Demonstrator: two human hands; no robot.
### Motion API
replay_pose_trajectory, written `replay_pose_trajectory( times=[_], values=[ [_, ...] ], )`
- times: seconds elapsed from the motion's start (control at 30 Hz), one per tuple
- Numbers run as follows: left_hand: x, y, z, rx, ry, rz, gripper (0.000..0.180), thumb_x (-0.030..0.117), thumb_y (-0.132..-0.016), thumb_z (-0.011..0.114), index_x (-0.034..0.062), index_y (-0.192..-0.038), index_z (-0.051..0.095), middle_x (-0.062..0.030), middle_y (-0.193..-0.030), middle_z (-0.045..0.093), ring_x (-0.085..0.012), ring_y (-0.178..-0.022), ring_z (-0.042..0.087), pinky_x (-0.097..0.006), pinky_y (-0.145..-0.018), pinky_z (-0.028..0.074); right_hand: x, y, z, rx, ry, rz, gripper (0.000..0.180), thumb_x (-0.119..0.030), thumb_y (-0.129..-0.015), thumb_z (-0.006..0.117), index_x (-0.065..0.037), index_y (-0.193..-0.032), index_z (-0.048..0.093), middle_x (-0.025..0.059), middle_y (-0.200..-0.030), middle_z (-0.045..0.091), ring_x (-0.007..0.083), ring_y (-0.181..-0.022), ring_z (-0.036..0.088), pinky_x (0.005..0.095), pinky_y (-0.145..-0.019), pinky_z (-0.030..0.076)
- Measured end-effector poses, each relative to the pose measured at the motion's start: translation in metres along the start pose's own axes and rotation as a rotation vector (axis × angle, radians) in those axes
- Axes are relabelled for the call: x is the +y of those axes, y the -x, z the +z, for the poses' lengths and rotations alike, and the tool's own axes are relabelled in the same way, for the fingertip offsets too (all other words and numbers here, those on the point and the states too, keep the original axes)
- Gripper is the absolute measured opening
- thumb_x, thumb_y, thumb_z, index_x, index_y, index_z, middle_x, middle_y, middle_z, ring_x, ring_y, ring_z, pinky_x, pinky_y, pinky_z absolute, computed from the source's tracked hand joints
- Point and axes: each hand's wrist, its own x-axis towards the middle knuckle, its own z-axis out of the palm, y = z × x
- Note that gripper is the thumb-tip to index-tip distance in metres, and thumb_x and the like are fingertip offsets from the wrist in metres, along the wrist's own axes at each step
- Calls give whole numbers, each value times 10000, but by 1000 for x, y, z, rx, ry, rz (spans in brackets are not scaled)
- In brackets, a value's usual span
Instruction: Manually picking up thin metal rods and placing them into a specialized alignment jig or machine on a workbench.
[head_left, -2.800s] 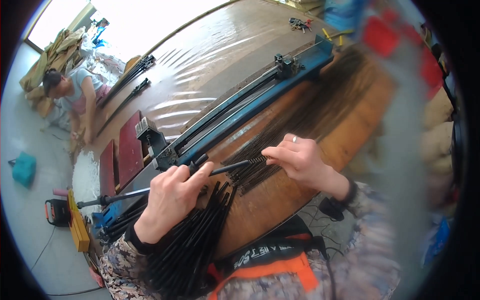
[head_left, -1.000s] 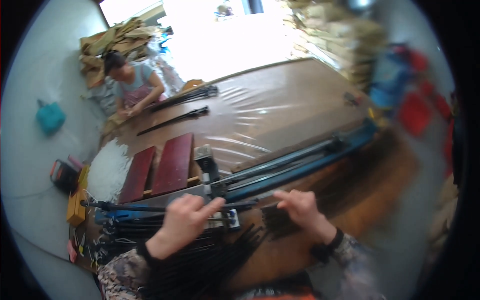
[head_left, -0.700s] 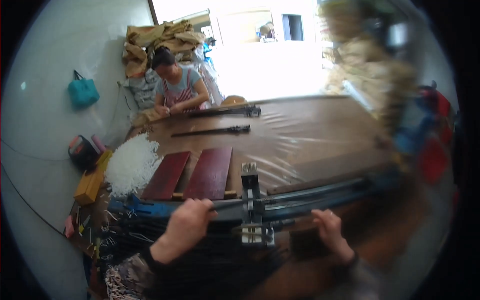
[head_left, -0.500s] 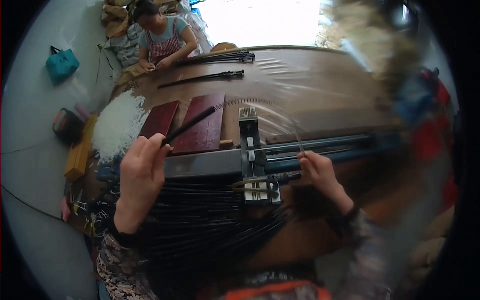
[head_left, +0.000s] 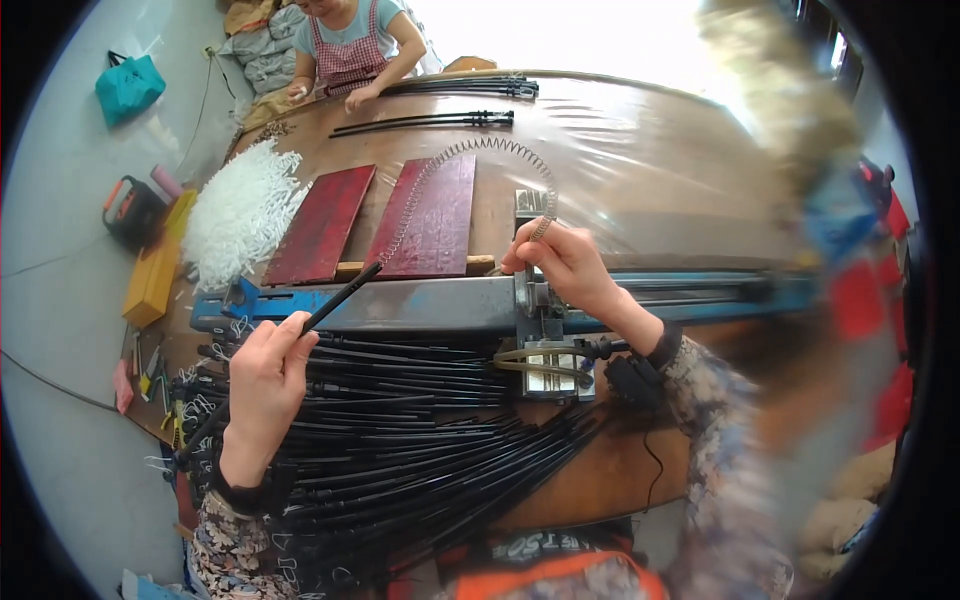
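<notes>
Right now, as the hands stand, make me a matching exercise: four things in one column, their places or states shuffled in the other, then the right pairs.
Things:
1. Left hand
2. Right hand
3. Spring
4. Pile of small pieces

Places and states:
A. White, heaped to the left of the red boards
B. Closed on the thin coiled wire
C. Gripping the black tube
D. Bent in an arch between the tube's tip and a hand

Right pairs: 1-C, 2-B, 3-D, 4-A.
</notes>
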Motion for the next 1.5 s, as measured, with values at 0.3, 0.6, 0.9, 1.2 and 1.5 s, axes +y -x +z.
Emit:
replay_pose_trajectory(
  times=[0.3, 0.6, 0.9, 1.2, 1.5],
  values=[
    [-3, -5, 20, 13, 56, -19, 231, 80, -940, 700, 25, -1164, 688, -125, -751, 557, -258, -615, 532, -366, -582, 441, -6, -13, 2, -298, 241, 169, 64, -61, -1033, 536, -3, -1007, 531, 85, -764, 678, 174, -715, 703, 298, -674, 561],
    [-16, -2, 25, 1, 33, -17, 223, 81, -945, 696, 20, -1160, 686, -130, -747, 556, -256, -620, 538, -359, -584, 444, 1, -13, 2, -134, 80, 47, 52, -46, -1026, 535, -4, -1012, 562, 109, -780, 676, 182, -748, 702, 320, -695, 553],
    [-38, -9, 27, 8, -79, 28, 249, 167, -942, 703, 104, -1183, 703, -126, -738, 560, -320, -652, 575, -403, -593, 461, 8, 2, -19, -252, 847, -79, 74, -95, -912, 671, -99, -986, 671, 110, -857, 712, 298, -760, 713, 398, -628, 560],
    [28, -76, 150, -174, 98, 384, 93, 243, -913, 689, 168, -963, 667, -92, -769, 644, -324, -733, 692, -439, -595, 556, 6, 183, -252, 0, 1339, 106, 27, -48, -871, 607, -52, -898, 609, 151, -854, 618, 376, -906, 597, 483, -793, 473],
    [51, -87, 200, -82, 241, 381, 176, 238, -914, 701, 85, -857, 633, -114, -760, 632, -317, -739, 668, -432, -650, 549, 45, 199, -251, 18, 1163, 152, 103, -91, -959, 578, -26, -879, 585, 158, -835, 588, 368, -827, 599, 439, -739, 480]
  ],
)
